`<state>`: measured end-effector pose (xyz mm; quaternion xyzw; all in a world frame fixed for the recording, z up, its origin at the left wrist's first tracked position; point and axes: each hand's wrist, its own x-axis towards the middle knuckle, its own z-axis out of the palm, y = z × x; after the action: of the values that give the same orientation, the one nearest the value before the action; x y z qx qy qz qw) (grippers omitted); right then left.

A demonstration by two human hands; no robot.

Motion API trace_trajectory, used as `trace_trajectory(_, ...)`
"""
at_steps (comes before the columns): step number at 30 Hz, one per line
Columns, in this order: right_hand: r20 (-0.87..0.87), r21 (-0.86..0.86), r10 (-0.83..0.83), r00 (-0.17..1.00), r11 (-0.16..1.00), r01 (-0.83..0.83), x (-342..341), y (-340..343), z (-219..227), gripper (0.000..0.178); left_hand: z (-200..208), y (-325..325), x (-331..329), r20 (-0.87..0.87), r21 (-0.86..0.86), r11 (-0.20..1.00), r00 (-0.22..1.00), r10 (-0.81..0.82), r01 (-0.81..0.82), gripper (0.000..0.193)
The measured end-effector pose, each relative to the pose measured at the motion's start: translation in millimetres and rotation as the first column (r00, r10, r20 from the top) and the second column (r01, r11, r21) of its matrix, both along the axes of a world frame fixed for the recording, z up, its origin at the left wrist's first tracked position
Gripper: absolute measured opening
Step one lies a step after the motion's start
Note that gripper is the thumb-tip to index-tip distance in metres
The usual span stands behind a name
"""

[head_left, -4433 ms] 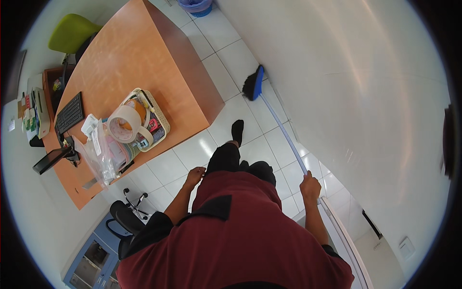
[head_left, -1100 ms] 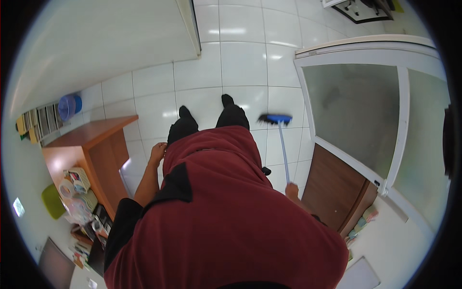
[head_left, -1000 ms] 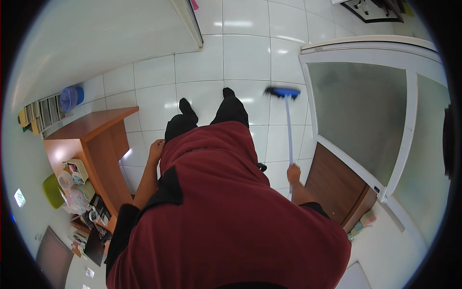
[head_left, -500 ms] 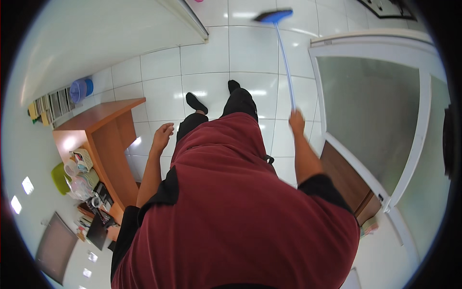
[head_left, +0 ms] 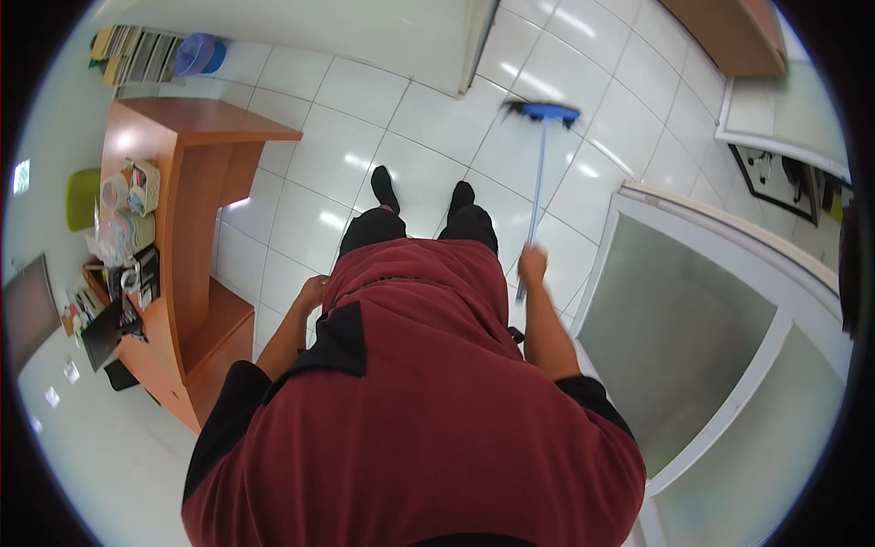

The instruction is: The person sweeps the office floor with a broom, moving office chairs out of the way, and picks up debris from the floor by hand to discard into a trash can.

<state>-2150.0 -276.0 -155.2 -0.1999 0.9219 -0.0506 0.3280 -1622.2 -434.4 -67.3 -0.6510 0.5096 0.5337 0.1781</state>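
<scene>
A broom with a blue head [head_left: 549, 111], dark bristles and a thin pale blue handle [head_left: 538, 178] reaches out ahead of me on the right. The broom head is over the white tiled floor; whether its bristles touch cannot be told. My right hand [head_left: 532, 264] is wrapped round the handle near its upper end, and a short end sticks out below the fist. Beside my left thigh hangs my left hand [head_left: 313, 294], loosely open with nothing visible in it. The edge of my maroon shirt [head_left: 410, 273] partly covers its fingers.
An orange-brown wooden desk [head_left: 210, 118] stands at left, bearing a white basket [head_left: 144, 187] and clutter. Behind it are a blue bin [head_left: 199, 55] and a row of files [head_left: 144, 56]. A white-framed frosted glass door [head_left: 684, 319] is at right; a wall edge [head_left: 474, 46] juts in ahead.
My view has turned to the right. The broom head has come closer and my right hand has drawn in toward my body. My left hand has dropped closer to my thigh.
</scene>
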Motion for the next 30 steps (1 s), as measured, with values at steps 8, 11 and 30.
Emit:
trace_trajectory(8, 0.403, -0.268, -0.347, 0.847, 0.84, 0.472, -38.9, -99.9, 39.2, 0.031, -17.3, -58.7, -30.9, -0.263, -0.182, 0.948, 0.942, 0.209, -0.261, 0.032)
trace_trajectory(11, 0.282, -0.171, -0.42, 0.862, 0.863, 0.476, 4.7, -23.8, 81.8, 0.03, -30.1, -75.8, -26.9, -0.359, -0.198, 0.904, 0.886, 0.292, -0.379, 0.031)
trace_trajectory(30, 0.082, 0.261, -0.714, 0.696, 0.689, 0.676, 81.6, 156.2, 178.4, 0.03, 228.6, -353.2, -323.3, -0.093, -0.996, 0.045, 0.796, -0.598, -0.083, 0.062)
